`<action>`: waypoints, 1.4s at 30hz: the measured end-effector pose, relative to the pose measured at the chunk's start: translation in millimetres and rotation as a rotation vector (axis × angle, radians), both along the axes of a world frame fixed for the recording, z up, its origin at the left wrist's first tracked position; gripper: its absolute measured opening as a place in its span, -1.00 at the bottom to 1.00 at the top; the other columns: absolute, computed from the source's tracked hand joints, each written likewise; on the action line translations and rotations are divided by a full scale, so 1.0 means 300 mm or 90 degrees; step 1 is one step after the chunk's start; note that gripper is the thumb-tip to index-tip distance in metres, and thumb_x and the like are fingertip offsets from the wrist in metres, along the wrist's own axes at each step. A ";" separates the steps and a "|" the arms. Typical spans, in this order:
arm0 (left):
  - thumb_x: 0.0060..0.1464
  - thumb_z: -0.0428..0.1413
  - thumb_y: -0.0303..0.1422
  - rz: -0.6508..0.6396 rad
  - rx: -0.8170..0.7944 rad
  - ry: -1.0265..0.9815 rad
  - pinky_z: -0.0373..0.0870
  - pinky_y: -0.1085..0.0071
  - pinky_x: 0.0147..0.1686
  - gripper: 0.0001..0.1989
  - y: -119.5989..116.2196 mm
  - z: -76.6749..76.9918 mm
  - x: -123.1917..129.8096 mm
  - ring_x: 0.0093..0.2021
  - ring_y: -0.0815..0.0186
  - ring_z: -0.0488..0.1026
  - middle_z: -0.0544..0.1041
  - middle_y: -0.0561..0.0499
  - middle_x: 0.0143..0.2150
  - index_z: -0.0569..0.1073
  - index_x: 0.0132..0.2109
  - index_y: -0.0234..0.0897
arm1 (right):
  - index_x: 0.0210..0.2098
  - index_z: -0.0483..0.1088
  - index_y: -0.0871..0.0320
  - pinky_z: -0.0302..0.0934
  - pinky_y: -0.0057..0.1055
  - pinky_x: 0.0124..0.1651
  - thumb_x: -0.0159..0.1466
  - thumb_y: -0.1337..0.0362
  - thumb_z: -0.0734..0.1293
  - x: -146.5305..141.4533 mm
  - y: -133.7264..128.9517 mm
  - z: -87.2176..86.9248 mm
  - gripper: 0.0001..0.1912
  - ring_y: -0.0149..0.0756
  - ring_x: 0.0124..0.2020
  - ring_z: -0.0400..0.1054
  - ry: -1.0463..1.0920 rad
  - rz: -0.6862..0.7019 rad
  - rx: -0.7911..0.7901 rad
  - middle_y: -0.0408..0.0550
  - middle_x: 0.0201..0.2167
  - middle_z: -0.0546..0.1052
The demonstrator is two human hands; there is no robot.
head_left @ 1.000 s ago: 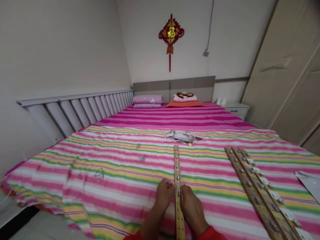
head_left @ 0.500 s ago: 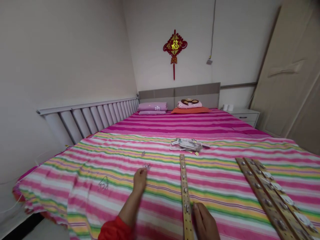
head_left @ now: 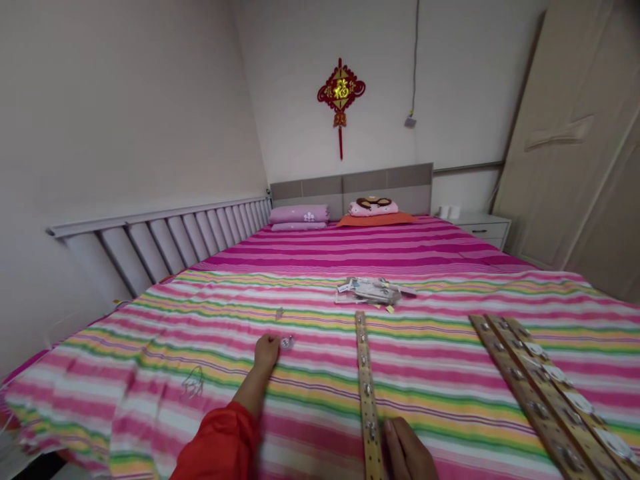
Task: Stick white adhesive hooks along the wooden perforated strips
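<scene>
My left hand (head_left: 267, 350) is closed in a pinch above the striped sheet, and its fingertips meet the edge of a small shiny silvery trinket (head_left: 287, 342). Its exact kind is too small to tell. Upright in view lies a narrow wooden strip (head_left: 365, 373) with holes and several shiny metal pieces set along it. My right hand (head_left: 409, 450) rests just right of the strip's near end, thumb up along the edge and fingers curled. What those fingers hold, if anything, is hidden, and whether they touch the strip is unclear.
Several similar strips (head_left: 535, 393) with shiny pieces and white discs lie on the right. A pile of clear packets (head_left: 373, 291) sits beyond the middle strip. A small grey scrap (head_left: 279, 312) and thin tangled wire or thread (head_left: 193, 382) lie on the left.
My left hand has shifted left and the small trinket beside its fingertips now shows lower and rounder. The whole view has swung slightly right. My right hand stays beside the strip.
</scene>
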State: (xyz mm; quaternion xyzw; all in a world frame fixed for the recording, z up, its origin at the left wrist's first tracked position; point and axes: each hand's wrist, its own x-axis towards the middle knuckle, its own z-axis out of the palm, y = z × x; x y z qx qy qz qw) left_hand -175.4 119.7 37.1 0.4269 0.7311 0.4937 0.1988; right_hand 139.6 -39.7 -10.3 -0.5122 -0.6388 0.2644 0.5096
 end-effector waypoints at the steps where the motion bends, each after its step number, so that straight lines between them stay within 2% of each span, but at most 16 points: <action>1: -0.22 0.05 -0.37 0.002 0.010 -0.016 0.17 0.42 -0.47 -0.85 -0.011 0.003 0.005 -0.53 0.29 0.33 0.33 0.08 -0.68 0.29 -0.66 -0.24 | -0.46 0.27 0.05 0.25 -0.48 -0.41 0.34 0.02 0.09 0.001 -0.002 0.003 -0.64 -0.31 -0.50 0.32 0.000 0.000 -0.001 -0.14 -0.54 0.40; 4: -0.22 0.06 -0.28 -0.008 0.050 -0.078 0.19 0.43 -0.48 -0.84 -0.061 0.020 0.024 -0.55 0.33 0.30 0.34 0.10 -0.66 0.32 -0.61 -0.25 | -0.45 0.27 0.05 0.25 -0.47 -0.40 0.34 0.02 0.08 0.000 -0.009 0.014 -0.64 -0.30 -0.50 0.32 0.005 -0.002 -0.007 -0.14 -0.53 0.41; 9: -0.24 0.16 -0.11 -0.038 0.112 -0.189 0.26 0.47 -0.49 -0.70 -0.176 0.071 0.060 -0.54 0.40 0.32 0.39 0.12 -0.61 0.37 -0.55 -0.27 | -0.47 0.28 0.06 0.24 -0.44 -0.39 0.33 0.00 0.10 -0.008 -0.016 0.029 -0.62 -0.29 -0.50 0.33 0.023 -0.016 -0.025 -0.14 -0.54 0.41; 12: -0.23 0.26 -0.23 -0.044 0.099 -0.420 0.19 0.58 -0.63 -0.75 -0.256 0.102 0.091 -0.65 0.51 0.26 0.37 0.16 -0.64 0.38 -0.51 -0.30 | -0.48 0.27 0.06 0.23 -0.42 -0.39 0.33 -0.01 0.10 -0.010 -0.016 0.035 -0.62 -0.28 -0.50 0.31 0.033 -0.013 -0.029 -0.14 -0.54 0.41; 15: -0.08 0.21 -0.47 -0.047 0.055 -0.687 0.22 0.66 -0.68 -0.89 -0.344 0.126 0.138 -0.70 0.55 0.29 0.40 0.13 -0.65 0.41 -0.46 -0.34 | -0.48 0.26 0.07 0.20 -0.42 -0.39 0.33 -0.02 0.08 -0.010 -0.016 0.039 -0.61 -0.28 -0.50 0.27 0.045 -0.006 -0.021 -0.14 -0.55 0.39; 17: 0.02 0.13 -0.56 -0.047 0.030 -0.777 0.29 0.67 -0.67 -0.92 -0.406 0.134 0.180 -0.68 0.53 0.36 0.45 0.09 -0.62 0.43 -0.41 -0.37 | -0.50 0.23 0.07 0.17 -0.42 -0.40 0.33 -0.03 0.09 -0.011 -0.017 0.041 -0.60 -0.30 -0.51 0.23 0.057 -0.012 -0.017 -0.16 -0.56 0.35; 19: 0.07 0.09 -0.58 -0.032 0.000 -0.816 0.33 0.66 -0.67 -0.91 -0.468 0.137 0.228 -0.66 0.50 0.41 0.49 0.05 -0.59 0.45 -0.36 -0.38 | -0.51 0.20 0.07 0.13 -0.43 -0.41 0.32 -0.04 0.10 -0.011 -0.018 0.044 -0.60 -0.32 -0.51 0.18 0.074 -0.019 -0.017 -0.19 -0.57 0.30; 22: 0.09 0.07 -0.62 -0.010 -0.024 -0.832 0.38 0.65 -0.62 -0.88 -0.553 0.136 0.304 -0.61 0.49 0.46 0.53 0.02 -0.55 0.46 -0.33 -0.40 | -0.53 0.17 0.08 0.08 -0.44 -0.43 0.29 -0.08 0.12 -0.010 -0.018 0.056 -0.58 -0.34 -0.52 0.11 0.110 -0.021 -0.027 -0.23 -0.58 0.23; 25: 0.02 0.14 -0.61 -0.018 -0.019 -0.817 0.36 0.67 -0.61 -0.91 -0.620 0.144 0.376 -0.60 0.50 0.46 0.54 0.03 -0.55 0.46 -0.38 -0.38 | -0.55 0.17 0.09 0.06 -0.45 -0.44 0.25 -0.11 0.17 -0.004 -0.012 0.077 -0.56 -0.36 -0.51 0.09 0.165 -0.014 -0.040 -0.25 -0.59 0.19; 28: -0.15 0.28 -0.54 -0.059 -0.007 -0.774 0.34 0.68 -0.58 -0.88 -0.670 0.163 0.429 -0.57 0.51 0.45 0.53 0.05 -0.55 0.47 -0.43 -0.36 | -0.54 0.23 0.11 0.08 -0.44 -0.45 0.22 -0.11 0.20 0.003 -0.015 0.107 -0.57 -0.37 -0.52 0.10 0.233 -0.014 -0.053 -0.26 -0.60 0.20; 31: -0.36 0.39 -0.39 -0.104 0.007 -0.719 0.32 0.66 -0.53 -0.73 -0.703 0.173 0.460 -0.55 0.51 0.41 0.50 0.07 -0.56 0.50 -0.44 -0.36 | -0.46 0.30 0.13 0.13 -0.44 -0.45 0.23 -0.07 0.21 -0.005 -0.062 0.142 -0.61 -0.35 -0.52 0.17 0.249 -0.022 -0.043 -0.23 -0.58 0.28; 34: -0.49 0.41 -0.25 -0.119 0.000 -0.660 0.26 0.64 -0.54 -0.61 -0.723 0.157 0.482 -0.53 0.50 0.37 0.46 0.09 -0.56 0.50 -0.45 -0.36 | -0.36 0.35 0.13 0.18 -0.44 -0.43 0.27 0.07 0.23 -0.035 -0.152 0.174 -0.75 -0.33 -0.49 0.25 0.146 -0.012 0.023 -0.15 -0.51 0.37; 38: -0.41 0.36 -0.17 -0.138 0.020 -0.584 0.22 0.59 -0.54 -0.63 -0.747 0.122 0.519 -0.53 0.48 0.33 0.43 0.11 -0.57 0.45 -0.49 -0.32 | -0.32 0.36 0.09 0.25 -0.43 -0.38 0.26 0.24 0.27 -0.084 -0.255 0.188 -0.93 -0.30 -0.41 0.34 -0.078 0.006 0.194 -0.08 -0.42 0.42; 42: -0.36 0.33 -0.18 -0.156 0.028 -0.553 0.31 0.50 -0.45 -0.67 -0.776 0.110 0.558 -0.48 0.39 0.38 0.44 0.10 -0.55 0.44 -0.50 -0.31 | -0.32 0.36 0.10 0.27 -0.40 -0.37 0.31 0.36 0.18 -0.107 -0.279 0.179 -0.85 -0.28 -0.41 0.35 -0.243 0.000 0.286 -0.05 -0.45 0.44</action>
